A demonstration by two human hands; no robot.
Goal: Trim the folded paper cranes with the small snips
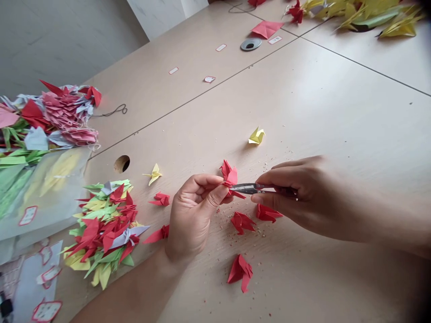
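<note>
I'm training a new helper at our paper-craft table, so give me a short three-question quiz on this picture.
1. True or false: the left hand holds a yellow crane.
2. What does the right hand grip? A. a metal tool B. a glue stick C. a pencil
3. Fill in: the mixed pile of cranes lies on the person's ___ side.
Key: 1. False, it pinches a red crane. 2. A. 3. left.
</note>
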